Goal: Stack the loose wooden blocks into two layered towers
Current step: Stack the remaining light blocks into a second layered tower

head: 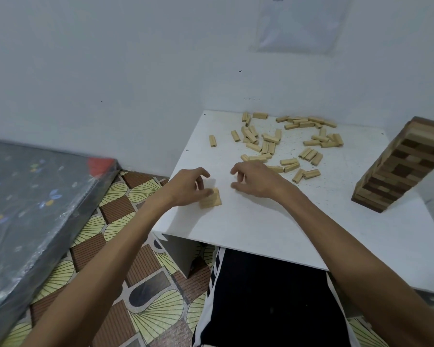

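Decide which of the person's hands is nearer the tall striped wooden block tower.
Right. The right hand hovers mid-table, well left of the tall striped wooden block tower; the left hand is farther left.

Plain white painted wall (110,58), pale sheet of paper (298,26) fixed on it, square white table (261,221) in the corner, patterned yellow-brown floor (140,284), grey flowered mattress in plastic (30,209) at left

Your left hand (186,187) covers the left edge of the small block stack (211,202); its layer count is too blurred to tell. Motion blur hides whether your right hand (254,180) has a grip on anything. The striped tower (396,169) and the counter (261,226) are cut off at the right edge.
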Demonstrator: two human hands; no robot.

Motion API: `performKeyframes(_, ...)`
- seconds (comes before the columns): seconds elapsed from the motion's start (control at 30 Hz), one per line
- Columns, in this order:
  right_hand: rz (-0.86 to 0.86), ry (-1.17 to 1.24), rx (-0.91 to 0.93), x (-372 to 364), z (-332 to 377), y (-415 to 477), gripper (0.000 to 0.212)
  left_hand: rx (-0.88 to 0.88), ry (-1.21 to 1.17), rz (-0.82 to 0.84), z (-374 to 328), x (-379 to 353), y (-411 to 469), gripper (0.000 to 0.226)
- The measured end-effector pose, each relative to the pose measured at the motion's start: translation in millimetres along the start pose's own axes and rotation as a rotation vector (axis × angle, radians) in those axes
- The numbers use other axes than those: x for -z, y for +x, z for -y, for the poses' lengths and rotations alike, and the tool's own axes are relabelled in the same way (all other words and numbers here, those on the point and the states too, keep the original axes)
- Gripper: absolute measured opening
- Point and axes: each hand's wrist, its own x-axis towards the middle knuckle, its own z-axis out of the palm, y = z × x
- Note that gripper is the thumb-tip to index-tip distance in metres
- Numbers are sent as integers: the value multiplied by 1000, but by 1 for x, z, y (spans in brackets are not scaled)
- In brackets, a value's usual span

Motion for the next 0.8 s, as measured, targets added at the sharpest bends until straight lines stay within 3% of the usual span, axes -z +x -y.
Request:
performKeyframes(0.07,-116,-53,-34,6,-20,-3,32,-67,-12,-56,-14,-2,16,31)
performKeyframes(0.17,-211,-122,-104,12,-45,-6,26,-120,6,-73,-36,-10,45,26)
performKeyframes(0.33,-241,-173,-154,21,-65,-4,29,-124,19,-71,-57,-27,90,37)
performKeyframes(0.57,-260,-140,-110,21,-76,13,34,-41,-35,-152,-68,-46,124,72)
performKeyframes(0.8,-272,-130,-80,15,-74,27,31,5,-83,-228,-71,-58,133,65)
